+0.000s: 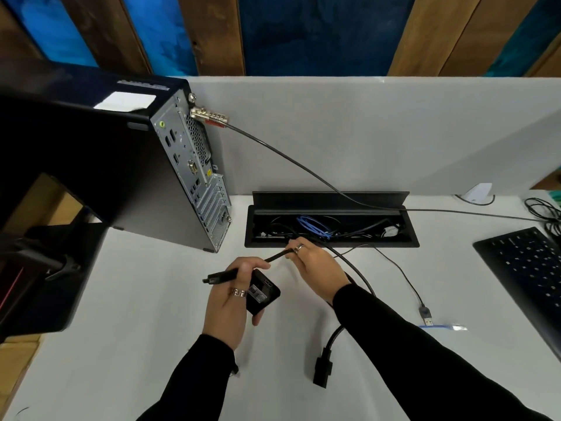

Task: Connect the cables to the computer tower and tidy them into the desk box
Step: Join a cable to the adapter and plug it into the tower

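Note:
The black computer tower (127,165) stands at the left with its silver rear port panel (194,177) facing the desk box. The desk box (331,226) is open, its lid tilted back, with black and blue cables inside. My left hand (230,296) grips a black video cable plug (220,276) and a small black adapter box (262,294). My right hand (315,265) pinches the same cable further along, near the box's front edge. A black power plug (322,370) lies on the desk beside my right forearm. A USB plug (426,314) on a thin cable lies to the right.
A security lock cable (303,168) runs from the tower's top corner across the box to the right. A black keyboard (528,275) sits at the right edge. A monitor stand (45,268) occupies the left. A grey partition (364,132) backs the white desk (136,344).

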A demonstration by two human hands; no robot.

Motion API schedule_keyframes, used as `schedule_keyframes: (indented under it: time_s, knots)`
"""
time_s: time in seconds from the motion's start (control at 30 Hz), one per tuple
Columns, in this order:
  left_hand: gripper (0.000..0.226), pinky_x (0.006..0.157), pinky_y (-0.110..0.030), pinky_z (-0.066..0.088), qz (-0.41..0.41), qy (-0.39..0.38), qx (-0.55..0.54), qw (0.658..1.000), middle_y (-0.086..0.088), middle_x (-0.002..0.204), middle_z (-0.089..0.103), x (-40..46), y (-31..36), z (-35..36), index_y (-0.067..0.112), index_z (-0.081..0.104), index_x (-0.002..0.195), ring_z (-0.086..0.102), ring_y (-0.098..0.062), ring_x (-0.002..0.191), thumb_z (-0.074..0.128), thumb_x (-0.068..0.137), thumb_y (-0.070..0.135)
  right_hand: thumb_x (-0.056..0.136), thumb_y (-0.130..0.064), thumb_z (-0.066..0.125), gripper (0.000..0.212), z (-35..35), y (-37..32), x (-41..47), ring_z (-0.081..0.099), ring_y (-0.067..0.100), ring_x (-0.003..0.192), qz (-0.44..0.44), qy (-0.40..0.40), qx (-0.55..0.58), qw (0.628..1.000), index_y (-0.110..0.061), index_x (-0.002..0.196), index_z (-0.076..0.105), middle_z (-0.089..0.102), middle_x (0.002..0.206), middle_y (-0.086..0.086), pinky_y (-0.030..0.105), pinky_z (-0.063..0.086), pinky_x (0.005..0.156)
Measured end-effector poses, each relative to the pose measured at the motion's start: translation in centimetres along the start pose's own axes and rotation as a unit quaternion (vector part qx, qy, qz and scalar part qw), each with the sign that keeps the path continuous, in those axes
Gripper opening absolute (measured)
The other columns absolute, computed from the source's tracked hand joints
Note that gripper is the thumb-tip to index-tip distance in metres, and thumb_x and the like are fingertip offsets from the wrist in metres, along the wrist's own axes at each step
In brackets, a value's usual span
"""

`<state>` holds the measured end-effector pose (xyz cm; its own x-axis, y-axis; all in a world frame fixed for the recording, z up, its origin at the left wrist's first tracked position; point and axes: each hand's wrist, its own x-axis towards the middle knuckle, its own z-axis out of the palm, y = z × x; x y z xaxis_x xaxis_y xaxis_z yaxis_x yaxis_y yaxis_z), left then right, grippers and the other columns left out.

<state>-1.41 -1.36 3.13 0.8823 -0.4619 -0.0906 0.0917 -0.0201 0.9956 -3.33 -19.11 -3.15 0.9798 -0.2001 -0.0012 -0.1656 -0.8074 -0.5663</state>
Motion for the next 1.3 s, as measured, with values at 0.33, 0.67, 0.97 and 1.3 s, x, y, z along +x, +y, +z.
schedule_keyframes:
  time_s: [0.33, 0.67, 0.97, 1.3]
  knots:
    - [0.037, 0.04, -0.019, 0.039, -0.079, -0.033, 0.004, 0.996, -0.016, 0.065, 0.044, 1.0, 0.6, -0.5, 0.021, 0.068, 0.096, 0.045, -0.015, 0.036, 0.036, 0.093, 0.038, 0.097, -0.026, 0.041, 0.034, -1.6, 1.4, -1.4, 0.06, 0.023, 0.093, -0.015, -0.011, 0.004, 1.0, -0.006, 0.119, 0.056, 0.058, 0.108, 0.006, 0.031, 0.048, 0.083]
    - [0.023, 0.036, -0.021, 0.038, -0.059, 0.014, 0.032, 0.998, -0.003, 0.059, 0.049, 1.0, 0.7, -0.7, 0.017, 0.066, 0.09, 0.048, -0.018, 0.037, 0.046, 0.092, 0.027, 0.096, -0.027, 0.043, 0.032, -1.3, 2.1, -1.8, 0.059, 0.018, 0.105, -0.024, -0.018, 0.005, 1.0, -0.009, 0.116, 0.06, 0.06, 0.121, 0.002, 0.022, 0.044, 0.089]
    - [0.024, 0.061, -0.04, 0.053, 0.039, 0.007, 0.324, 0.945, 0.008, 0.059, 0.059, 0.3, 2.5, -0.1, 0.046, 0.054, 0.076, 0.053, -0.019, 0.049, 0.039, 0.082, 0.063, 0.091, -0.041, 0.045, 0.034, -1.9, -1.4, -2.5, 0.059, 0.007, 0.092, -0.133, 0.006, 0.068, 0.989, -0.017, 0.11, 0.061, 0.063, 0.104, -0.003, 0.016, 0.045, 0.083]
    - [0.023, 0.052, -0.027, 0.05, 0.062, -0.038, 0.214, 0.974, 0.013, 0.079, 0.06, -0.1, 2.8, -1.2, 0.039, 0.052, 0.085, 0.052, -0.01, 0.045, 0.041, 0.077, 0.058, 0.092, -0.042, 0.029, 0.017, -3.1, -1.9, -3.0, 0.06, 0.024, 0.065, -0.084, 0.049, 0.119, 0.988, -0.035, 0.103, 0.04, 0.068, 0.084, 0.005, 0.027, 0.048, 0.063]
